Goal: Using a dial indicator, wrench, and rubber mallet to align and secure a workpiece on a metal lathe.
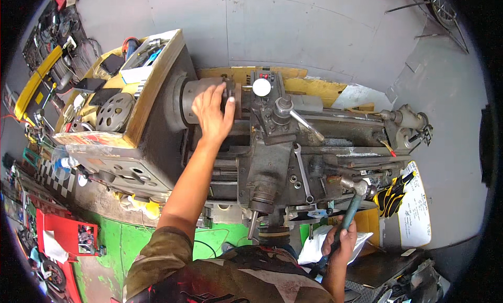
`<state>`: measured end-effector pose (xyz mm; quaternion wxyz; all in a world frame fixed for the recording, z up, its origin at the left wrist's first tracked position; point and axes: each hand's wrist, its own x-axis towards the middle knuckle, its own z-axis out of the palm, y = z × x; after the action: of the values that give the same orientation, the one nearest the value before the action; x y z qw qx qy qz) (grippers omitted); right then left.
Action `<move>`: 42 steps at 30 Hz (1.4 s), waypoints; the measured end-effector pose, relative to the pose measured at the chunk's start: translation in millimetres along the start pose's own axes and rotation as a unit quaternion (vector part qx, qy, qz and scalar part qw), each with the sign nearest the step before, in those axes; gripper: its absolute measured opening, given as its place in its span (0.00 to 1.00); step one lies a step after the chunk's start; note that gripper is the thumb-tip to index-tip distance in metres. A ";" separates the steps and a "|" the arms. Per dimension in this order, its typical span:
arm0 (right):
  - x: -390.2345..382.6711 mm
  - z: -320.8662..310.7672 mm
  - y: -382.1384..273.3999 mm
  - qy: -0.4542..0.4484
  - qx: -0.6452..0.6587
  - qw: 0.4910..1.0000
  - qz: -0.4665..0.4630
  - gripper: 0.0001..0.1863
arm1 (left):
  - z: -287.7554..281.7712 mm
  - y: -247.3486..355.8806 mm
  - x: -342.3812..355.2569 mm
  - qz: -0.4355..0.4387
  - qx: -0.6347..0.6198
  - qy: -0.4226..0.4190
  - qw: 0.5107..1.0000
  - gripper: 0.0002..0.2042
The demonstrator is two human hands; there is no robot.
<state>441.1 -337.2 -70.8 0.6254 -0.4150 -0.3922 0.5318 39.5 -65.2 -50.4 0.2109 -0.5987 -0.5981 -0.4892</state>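
My left hand (214, 111) lies on the grey lathe chuck (193, 96), fingers stretched out over its top and thumb apart; it grips nothing. A brownish disc-like workpiece (238, 100) shows at the chuck's right face, partly hidden by my hand. Just right of it is a dial indicator (261, 87) with a round white face, near the tool post (283, 108) and its long lever. Down at the right, my right hand (340, 242) is closed around the teal handle of a hammer (355, 199), its metal head upward, in front of the lathe bed.
A combination wrench (302, 172) and several nuts lie on the carriage. The tailstock (404, 123) stands at the right. On the headstock, a wooden tray (131, 135) holds tools and a round plate with holes (115, 112). Black and yellow gloves (392, 198) hang beside a written sheet (415, 214).
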 end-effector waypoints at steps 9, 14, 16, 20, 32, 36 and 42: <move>-0.3 -8.8 1.2 0.015 0.011 1.000 -0.004 0.24 | -37.1 -2.8 -51.4 0.047 -0.081 0.048 0.994 0.07; -1.8 -9.8 1.1 0.010 0.013 1.000 -0.001 0.25 | -40.7 -15.7 -32.8 0.037 -0.080 0.097 0.991 0.10; -1.8 -9.1 1.2 0.009 0.010 1.000 -0.001 0.25 | -40.6 -25.0 -19.9 0.038 -0.064 0.106 0.991 0.11; -3.5 -10.4 -0.6 0.000 0.008 1.000 0.001 0.25 | -33.4 -33.3 13.5 0.016 -0.050 0.129 0.990 0.09; -4.3 -9.4 -5.4 -0.004 0.005 1.000 0.001 0.24 | 32.4 -40.9 113.7 -0.090 0.025 -0.082 0.992 0.26; -6.3 -10.8 -5.7 0.004 0.006 1.000 0.004 0.24 | 51.6 -35.7 137.8 -0.112 0.055 -0.196 0.973 0.25; -6.6 -7.7 -7.7 0.006 0.034 0.999 -0.005 0.25 | 78.7 -37.8 146.2 -0.136 0.122 -0.431 0.884 0.24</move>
<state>450.1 -345.1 -66.6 0.6443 -0.3943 -0.3725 0.5390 2.5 82.6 25.6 -0.0651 -0.6329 -0.7604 -0.1302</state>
